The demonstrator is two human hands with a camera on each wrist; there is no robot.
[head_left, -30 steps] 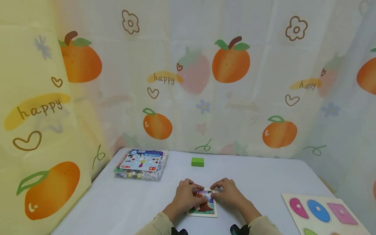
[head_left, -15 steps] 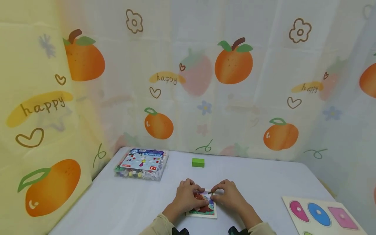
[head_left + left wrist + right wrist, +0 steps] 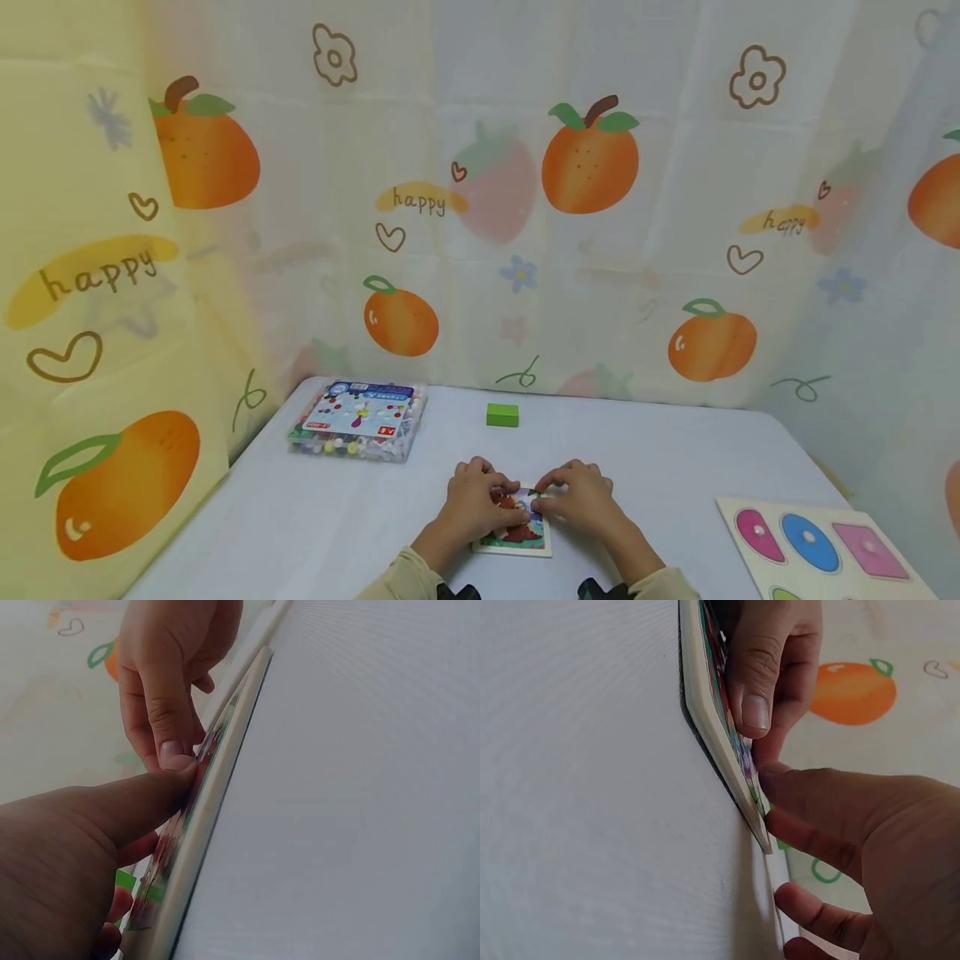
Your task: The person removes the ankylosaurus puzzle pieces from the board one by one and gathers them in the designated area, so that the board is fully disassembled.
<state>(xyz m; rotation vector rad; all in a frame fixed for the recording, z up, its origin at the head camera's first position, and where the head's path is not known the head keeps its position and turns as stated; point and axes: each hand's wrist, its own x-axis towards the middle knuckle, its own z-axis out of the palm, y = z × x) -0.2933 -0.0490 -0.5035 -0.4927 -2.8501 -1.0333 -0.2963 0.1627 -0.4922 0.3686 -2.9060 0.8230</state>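
A small picture puzzle [image 3: 525,546] in a pale wooden frame lies on the table between both hands. Its colourful face shows a reddish-brown figure, partly covered by the hands. My left hand [image 3: 468,502] grips its left side, thumb across the picture and fingers curled towards the far edge. At the upper right corner, my right hand [image 3: 583,498] pinches with thumb and index finger. In the left wrist view, the puzzle face [image 3: 161,862] shows cut lines. The right wrist view has the frame [image 3: 712,735] edge-on, both thumbs close together over it; any single piece there is hidden.
A green block [image 3: 502,415] sits beyond the hands. At the back left is a clear plastic box [image 3: 356,421] of small coloured parts with a printed label. A pale shape board [image 3: 813,575] with pink and blue knobbed pieces lies at the right. Fruit-printed curtains [image 3: 480,292] surround the table.
The right hand's fingers shift slightly at the puzzle's upper right corner. The left hand keeps its place on the puzzle. The head view sways a little.
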